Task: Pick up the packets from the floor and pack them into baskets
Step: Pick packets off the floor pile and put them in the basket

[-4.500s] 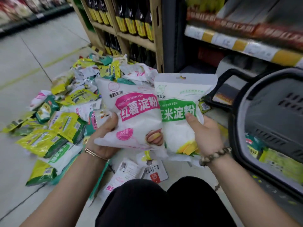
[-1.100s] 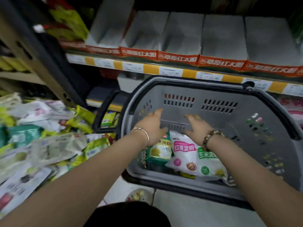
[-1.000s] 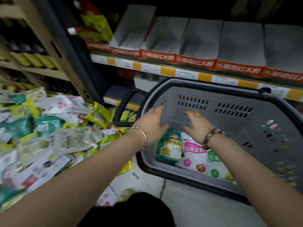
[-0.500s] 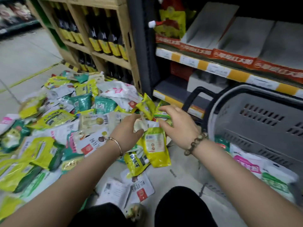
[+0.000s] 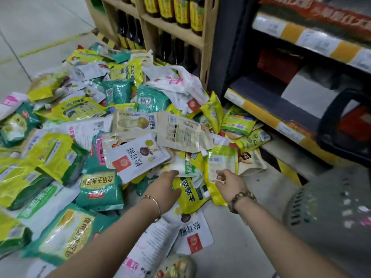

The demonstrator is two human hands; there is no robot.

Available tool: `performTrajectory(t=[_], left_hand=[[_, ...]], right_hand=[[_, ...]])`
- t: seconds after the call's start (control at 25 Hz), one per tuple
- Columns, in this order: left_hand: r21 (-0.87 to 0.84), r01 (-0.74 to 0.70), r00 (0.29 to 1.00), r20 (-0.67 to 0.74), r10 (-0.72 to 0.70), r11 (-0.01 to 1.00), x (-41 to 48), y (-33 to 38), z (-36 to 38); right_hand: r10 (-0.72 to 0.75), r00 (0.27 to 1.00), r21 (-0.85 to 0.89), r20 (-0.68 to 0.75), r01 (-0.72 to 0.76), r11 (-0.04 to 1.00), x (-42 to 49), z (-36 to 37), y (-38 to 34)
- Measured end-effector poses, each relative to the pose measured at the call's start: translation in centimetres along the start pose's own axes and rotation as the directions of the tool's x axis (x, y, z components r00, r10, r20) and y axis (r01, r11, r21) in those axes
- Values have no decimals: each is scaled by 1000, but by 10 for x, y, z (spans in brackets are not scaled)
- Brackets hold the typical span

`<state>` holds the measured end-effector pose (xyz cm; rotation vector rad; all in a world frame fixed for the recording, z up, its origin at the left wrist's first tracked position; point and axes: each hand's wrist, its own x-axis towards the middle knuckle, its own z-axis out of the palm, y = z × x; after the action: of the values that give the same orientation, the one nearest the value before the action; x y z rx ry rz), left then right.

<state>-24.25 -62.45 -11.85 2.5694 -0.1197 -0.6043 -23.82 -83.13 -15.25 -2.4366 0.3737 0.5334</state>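
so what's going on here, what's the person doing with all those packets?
A person reaches with both hands into a heap of packets spilled on the shop floor. The left hand touches a white-and-green packet at the heap's near edge. The right hand has its fingers curled at a yellow packet beside it, but a firm grip is too blurred to confirm. Neither packet looks lifted yet. A grey basket stands on the floor to the right.

A wooden shelf (image 5: 206, 39) of dark bottles (image 5: 181, 9) stands on pale tiled floor (image 5: 40, 27); right of it, dark metal shelving (image 5: 226, 47) with yellow price strips (image 5: 341, 51).
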Motion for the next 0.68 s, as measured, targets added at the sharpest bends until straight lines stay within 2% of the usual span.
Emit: performTrajectory(t=[0.16, 0.28, 0.44, 0.56, 0.68], left_hand=[[-49, 57, 996, 74, -53, 997, 20, -27, 42], [-98, 134, 985, 126, -122, 986, 28, -39, 62], [-222, 215, 969, 168, -180, 951, 41, -36, 78], [-271, 185, 977, 157, -146, 945, 47, -23, 81], [-296, 174, 981, 133, -140, 939, 48, -17, 82]], right_hand=[[261, 965, 77, -13, -260, 963, 47, 22, 37], [400, 915, 191, -61, -382, 904, 73, 24, 57], [519, 854, 472, -30, -446, 760, 91, 41, 67], [633, 772, 520, -58, -518, 680, 95, 56, 71], [616, 787, 612, 19, -497, 615, 87, 63, 78]])
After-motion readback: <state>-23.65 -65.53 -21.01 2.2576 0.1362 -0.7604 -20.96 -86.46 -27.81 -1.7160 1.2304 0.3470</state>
